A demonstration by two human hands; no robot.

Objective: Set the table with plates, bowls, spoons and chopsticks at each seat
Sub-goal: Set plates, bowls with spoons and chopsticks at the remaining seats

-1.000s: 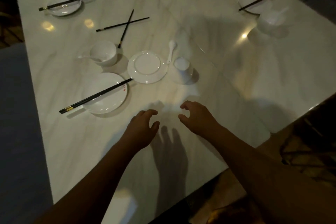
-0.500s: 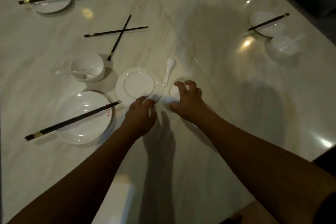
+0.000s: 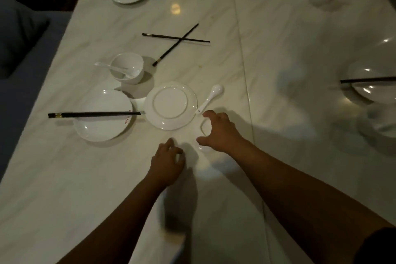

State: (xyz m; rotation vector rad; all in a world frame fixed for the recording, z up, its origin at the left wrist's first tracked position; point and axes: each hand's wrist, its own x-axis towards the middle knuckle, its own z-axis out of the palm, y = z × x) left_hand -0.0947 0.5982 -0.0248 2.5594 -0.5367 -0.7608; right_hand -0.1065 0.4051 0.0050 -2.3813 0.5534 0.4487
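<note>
Nearest, the left hand (image 3: 168,162) hovers just above the marble table (image 3: 64,178), fingers loosely curled and holding nothing. Just beyond it the right hand (image 3: 219,132) is cupped over the small bowl (image 3: 205,128), thumb on the near side and fingers curled round the far rim, so only a sliver of white shows between them. Whether the bowl is lifted or standing on the table I cannot tell. It looks like glazed ceramic: light, stiff, slick and apt to chip, so a grip spread across the rim from opposite sides suits it better than a pinch on one edge. Just beside it to the left lies the plate (image 3: 170,105), and the spoon (image 3: 211,97) lies just beyond the fingers, its handle end close to them. Farther out, two loose chopsticks (image 3: 177,39) lie crossed. Thin and smooth, they would be best pinched together near mid-length.
</note>
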